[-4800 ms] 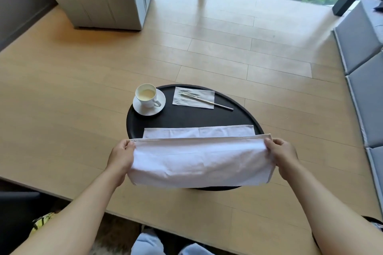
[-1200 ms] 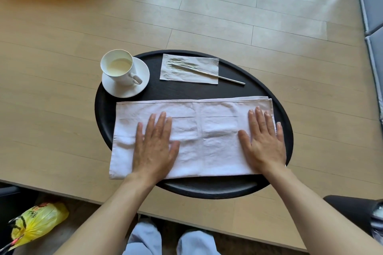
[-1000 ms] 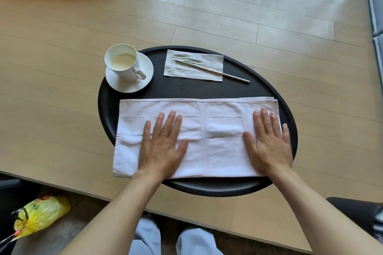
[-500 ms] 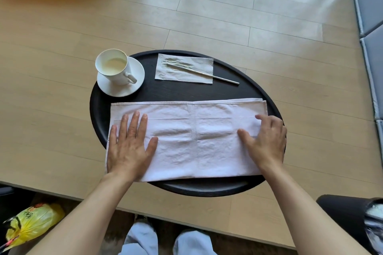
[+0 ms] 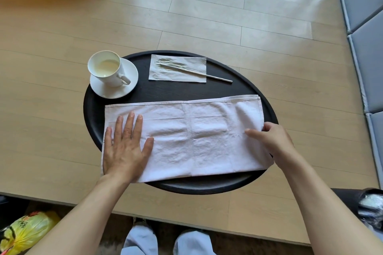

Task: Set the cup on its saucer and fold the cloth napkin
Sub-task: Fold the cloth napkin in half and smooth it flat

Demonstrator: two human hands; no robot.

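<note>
Napkin, white cloth, lies folded into a long horizontal band across the near half of the round black surface. Its near left corner and its right end reach over the rim of the surface. A vertical crease runs down the middle of the band, and a horizontal crease crosses it below the far hem.

Left hand lies flat on the left end of the napkin, palm down, fingers extended and slightly spread, gripping nothing.

Right hand is at the right end of the napkin. The thumb rests on top of the cloth and the fingers curl around the right edge, pinching it. The cloth near this hand is slightly raised and rumpled.

Cup, white, stands upright on its white saucer at the far left of the surface, well apart from both hands. The cup holds a pale liquid, and its handle points toward the near right.

A paper napkin lies flat at the far centre of the surface. A thin metal rod lies diagonally on it, its right end extending past the paper onto the bare surface. Its type cannot be determined.
</note>
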